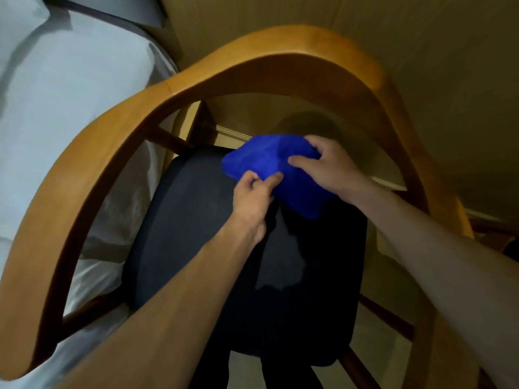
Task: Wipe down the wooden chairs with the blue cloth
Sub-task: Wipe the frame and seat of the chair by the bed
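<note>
Blue, bunched cloth [269, 164] hangs above the chair [196, 80] seat, left hand [252, 197] pinching its edge, right hand [328, 167] fingers curled over it.

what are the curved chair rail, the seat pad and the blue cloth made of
Curved chair rail: looks like wood with a smooth honey-coloured lacquer; a join line and soft sheen show. Seat pad: dark matte upholstery, probably fabric over padding; too dim to be sure. Blue cloth: soft, nubby textile, likely microfibre or terry, bunched in both hands.

Cloth [269, 164] above chair [252, 68] seat, bed [56, 108] left.
</note>
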The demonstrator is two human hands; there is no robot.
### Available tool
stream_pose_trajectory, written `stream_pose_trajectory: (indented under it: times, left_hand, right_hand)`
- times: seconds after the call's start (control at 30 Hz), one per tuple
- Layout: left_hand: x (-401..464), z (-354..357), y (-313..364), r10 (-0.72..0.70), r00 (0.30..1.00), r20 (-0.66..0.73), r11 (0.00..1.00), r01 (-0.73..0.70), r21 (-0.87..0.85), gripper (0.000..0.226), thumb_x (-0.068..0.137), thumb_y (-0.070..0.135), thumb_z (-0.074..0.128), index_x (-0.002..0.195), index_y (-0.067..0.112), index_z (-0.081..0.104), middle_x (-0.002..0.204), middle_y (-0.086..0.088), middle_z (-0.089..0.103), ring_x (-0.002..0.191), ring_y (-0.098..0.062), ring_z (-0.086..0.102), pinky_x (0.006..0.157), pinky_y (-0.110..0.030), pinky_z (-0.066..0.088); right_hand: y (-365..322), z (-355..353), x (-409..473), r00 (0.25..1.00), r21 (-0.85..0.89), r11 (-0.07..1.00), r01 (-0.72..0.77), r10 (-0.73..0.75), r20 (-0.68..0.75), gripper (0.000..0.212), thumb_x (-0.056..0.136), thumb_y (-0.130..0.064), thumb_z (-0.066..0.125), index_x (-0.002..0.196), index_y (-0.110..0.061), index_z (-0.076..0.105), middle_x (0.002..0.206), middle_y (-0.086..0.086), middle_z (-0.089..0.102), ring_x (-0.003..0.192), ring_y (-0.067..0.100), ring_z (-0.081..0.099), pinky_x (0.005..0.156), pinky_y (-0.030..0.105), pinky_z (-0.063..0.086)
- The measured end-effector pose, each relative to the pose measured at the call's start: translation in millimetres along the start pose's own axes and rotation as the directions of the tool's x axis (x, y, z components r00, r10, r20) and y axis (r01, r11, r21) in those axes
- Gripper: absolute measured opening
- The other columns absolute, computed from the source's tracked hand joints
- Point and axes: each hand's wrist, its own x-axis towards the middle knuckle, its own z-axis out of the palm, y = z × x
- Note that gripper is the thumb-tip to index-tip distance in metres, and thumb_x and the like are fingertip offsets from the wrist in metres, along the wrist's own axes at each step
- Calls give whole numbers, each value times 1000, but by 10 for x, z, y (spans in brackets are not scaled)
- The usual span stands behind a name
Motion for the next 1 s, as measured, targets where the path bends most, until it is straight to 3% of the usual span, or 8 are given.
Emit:
stream_pose_trajectory:
  times: [0.1, 0.27, 0.37, 0.57, 0.63, 0.77, 0.9, 1.0]
  left_hand:
    - [-54, 63, 467, 114, 993, -33, 994, -114, 2, 22, 82, 10, 72, 96, 14, 55, 107, -16, 64, 112, -39, 59, 99, -54, 47]
    - [-120, -90, 607, 146, 989, -35, 985, -142, 95, 35, 79, 31, 76, 107, 18, 58, 109, -1, 66, 102, -19, 66, 86, -38, 56]
    - [-184, -372, 254, 153, 988, -16, 942, -141, 304, 31, 84, 36, 71, 111, 26, 58, 88, 11, 72, 84, -6, 70, 69, -23, 57]
    - [-439, -1037, -703, -39, 993, -108, 828, 92, 553, 17, 81, 0, 67, 86, 15, 62, 88, -4, 73, 86, -25, 70, 85, -47, 56]
    - [-555, -1175, -891, -38, 994, -98, 806, 88, 586, 24, 76, -8, 66, 80, 14, 60, 86, -5, 73, 87, -28, 69, 86, -48, 55]
    - [-638, -1282, -941, 40, 998, -46, 760, -1, 650, 19, 79, 4, 71, 83, 21, 64, 84, 12, 72, 86, -6, 67, 85, -27, 54]
    - [-602, -1372, -822, 95, 995, 30, 737, -91, 670, 27, 82, 12, 73, 103, 26, 65, 94, 11, 68, 92, -4, 64, 85, -22, 51]
    - [-542, -1498, -730, 82, 996, 19, 743, -74, 665, 35, 84, 3, 67, 110, 26, 62, 99, 4, 63, 89, -11, 63, 78, -18, 52]
  right_hand:
    - [-245, -12, -43, 995, 268, 963, 10, 17, -96, 21, 82, -30, 65, 103, -36, 66, 99, -18, 71, 94, 0, 65, 86, 30, 48]
    - [-277, 176, -319, 975, 403, 914, -36, 121, -186, 19, 76, -27, 67, 94, -28, 71, 86, -12, 73, 79, 5, 68, 74, 31, 54]
    - [35, 413, -606, 951, 365, 897, -247, 296, -84, 27, 80, -50, 65, 91, -27, 74, 86, -9, 75, 83, 11, 70, 84, 40, 55]
    - [844, 1033, -1263, 863, 5, 867, -498, 495, 100, 28, 87, -37, 69, 72, -13, 66, 75, -2, 71, 73, 15, 67, 78, 39, 55]
    - [965, 1169, -1412, 839, -23, 843, -537, 537, 89, 16, 79, -30, 77, 83, -20, 64, 81, -7, 69, 79, 13, 67, 75, 34, 55]
    - [873, 1310, -1493, 843, 90, 843, -530, 536, -56, 70, 74, -18, 80, 132, -28, 42, 122, -4, 54, 101, 9, 59, 73, 19, 47]
    - [619, 1382, -1412, 926, -65, 974, -218, 185, -330, 78, 81, -38, 69, 144, -41, 24, 151, -4, 30, 133, 15, 40, 100, 38, 48]
    - [430, 1596, -1189, 942, -284, 916, -284, 211, -262, 92, 79, -69, 58, 148, -47, 1, 161, 2, 1, 146, 30, 17, 109, 52, 36]
